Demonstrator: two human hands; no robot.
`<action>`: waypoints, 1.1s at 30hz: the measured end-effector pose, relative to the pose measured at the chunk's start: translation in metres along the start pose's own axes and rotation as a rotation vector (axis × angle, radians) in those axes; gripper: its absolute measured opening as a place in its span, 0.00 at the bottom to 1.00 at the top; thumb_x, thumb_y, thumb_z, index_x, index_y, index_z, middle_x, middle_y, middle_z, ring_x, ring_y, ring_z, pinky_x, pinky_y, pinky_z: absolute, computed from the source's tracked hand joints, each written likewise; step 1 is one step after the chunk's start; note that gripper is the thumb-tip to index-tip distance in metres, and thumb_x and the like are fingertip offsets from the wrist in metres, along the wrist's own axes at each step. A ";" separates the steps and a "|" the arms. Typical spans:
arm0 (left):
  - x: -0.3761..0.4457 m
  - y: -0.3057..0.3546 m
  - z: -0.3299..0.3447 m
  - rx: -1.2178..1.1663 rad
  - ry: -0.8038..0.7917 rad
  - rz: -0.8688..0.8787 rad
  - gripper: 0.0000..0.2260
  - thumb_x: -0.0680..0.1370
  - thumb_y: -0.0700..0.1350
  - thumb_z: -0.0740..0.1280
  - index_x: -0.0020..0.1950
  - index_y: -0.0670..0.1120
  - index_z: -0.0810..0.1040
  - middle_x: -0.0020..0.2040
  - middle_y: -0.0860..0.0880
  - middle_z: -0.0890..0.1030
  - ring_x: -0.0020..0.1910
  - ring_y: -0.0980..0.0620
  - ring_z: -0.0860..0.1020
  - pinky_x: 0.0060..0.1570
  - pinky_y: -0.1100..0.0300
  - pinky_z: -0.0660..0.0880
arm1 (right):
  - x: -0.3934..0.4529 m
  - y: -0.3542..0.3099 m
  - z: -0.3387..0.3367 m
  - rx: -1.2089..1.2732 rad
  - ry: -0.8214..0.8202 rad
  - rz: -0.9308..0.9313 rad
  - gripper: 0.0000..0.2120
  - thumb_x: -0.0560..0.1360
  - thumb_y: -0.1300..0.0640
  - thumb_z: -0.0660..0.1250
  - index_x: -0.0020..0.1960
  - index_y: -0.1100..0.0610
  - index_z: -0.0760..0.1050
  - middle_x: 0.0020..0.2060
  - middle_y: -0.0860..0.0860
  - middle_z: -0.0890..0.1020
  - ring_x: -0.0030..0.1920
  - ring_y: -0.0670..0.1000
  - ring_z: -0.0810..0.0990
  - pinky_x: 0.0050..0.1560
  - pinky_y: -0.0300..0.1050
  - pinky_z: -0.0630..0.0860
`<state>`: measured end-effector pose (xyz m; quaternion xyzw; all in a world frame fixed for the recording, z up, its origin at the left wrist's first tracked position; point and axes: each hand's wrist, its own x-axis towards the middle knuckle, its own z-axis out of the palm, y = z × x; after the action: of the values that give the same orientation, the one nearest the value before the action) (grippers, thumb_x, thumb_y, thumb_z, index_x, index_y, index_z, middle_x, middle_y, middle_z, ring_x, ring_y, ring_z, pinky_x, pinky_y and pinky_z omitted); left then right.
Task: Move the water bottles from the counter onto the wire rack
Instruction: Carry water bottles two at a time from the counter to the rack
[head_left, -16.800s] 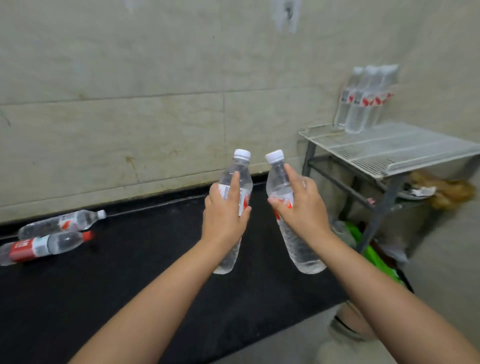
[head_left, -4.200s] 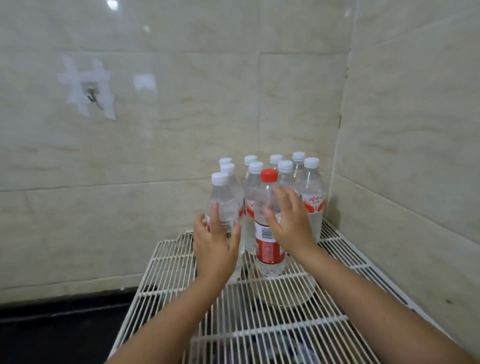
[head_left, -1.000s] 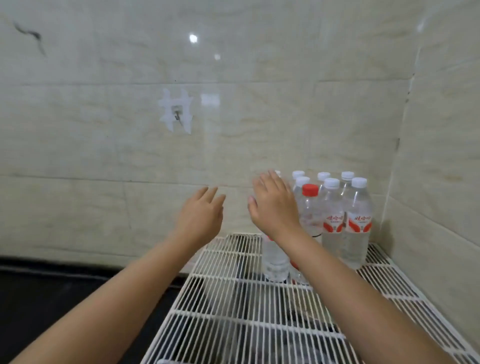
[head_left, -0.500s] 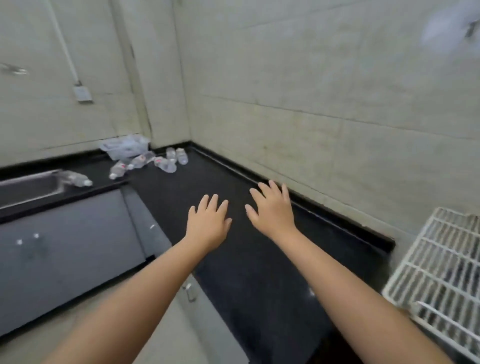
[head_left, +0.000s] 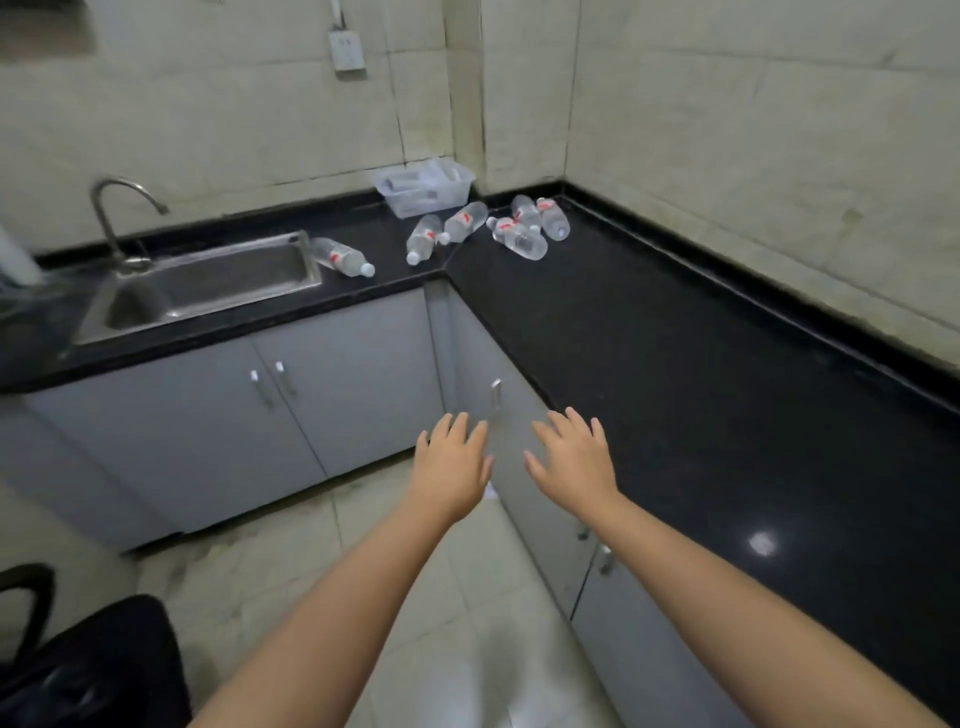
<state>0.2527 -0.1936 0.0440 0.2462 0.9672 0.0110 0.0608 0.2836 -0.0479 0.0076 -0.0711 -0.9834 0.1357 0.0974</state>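
At the far corner of the black bench (head_left: 675, 332) lie the remaining water bottles (head_left: 522, 228), all on their sides: a cluster of about five by the corner and one more (head_left: 343, 256) just beside the sink (head_left: 208, 280). They look full, so fairly weighty, with smooth thin walls that may dent or roll; the labelled middle seems the surest place to take hold. A clear plastic tray (head_left: 423, 189) sits behind them against the wall. Both the left hand (head_left: 453, 460) and right hand (head_left: 574, 457) hover well short of them, each grip wide and empty. No wire rack is in view.
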 end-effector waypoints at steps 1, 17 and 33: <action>0.010 -0.012 0.004 -0.023 -0.014 -0.014 0.22 0.81 0.50 0.51 0.74 0.45 0.54 0.76 0.44 0.55 0.75 0.47 0.52 0.72 0.48 0.54 | 0.012 -0.005 0.010 0.010 -0.025 -0.003 0.22 0.73 0.55 0.67 0.65 0.64 0.72 0.67 0.63 0.72 0.71 0.63 0.64 0.71 0.63 0.56; 0.295 -0.166 -0.021 -0.075 -0.105 -0.089 0.22 0.82 0.49 0.50 0.75 0.46 0.52 0.76 0.43 0.53 0.76 0.45 0.49 0.74 0.43 0.49 | 0.345 -0.005 0.080 0.003 -0.139 0.043 0.23 0.78 0.51 0.58 0.70 0.58 0.64 0.72 0.56 0.64 0.75 0.56 0.56 0.74 0.54 0.52; 0.629 -0.251 -0.044 -0.038 -0.077 0.269 0.24 0.81 0.50 0.54 0.75 0.46 0.53 0.75 0.45 0.58 0.75 0.46 0.54 0.73 0.45 0.53 | 0.600 0.044 0.119 -0.043 -0.068 0.480 0.22 0.76 0.52 0.62 0.67 0.61 0.69 0.66 0.59 0.72 0.70 0.59 0.65 0.70 0.57 0.62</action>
<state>-0.4199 -0.1132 0.0045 0.3728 0.9221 0.0279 0.1004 -0.3189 0.0635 -0.0141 -0.3002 -0.9437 0.1363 0.0276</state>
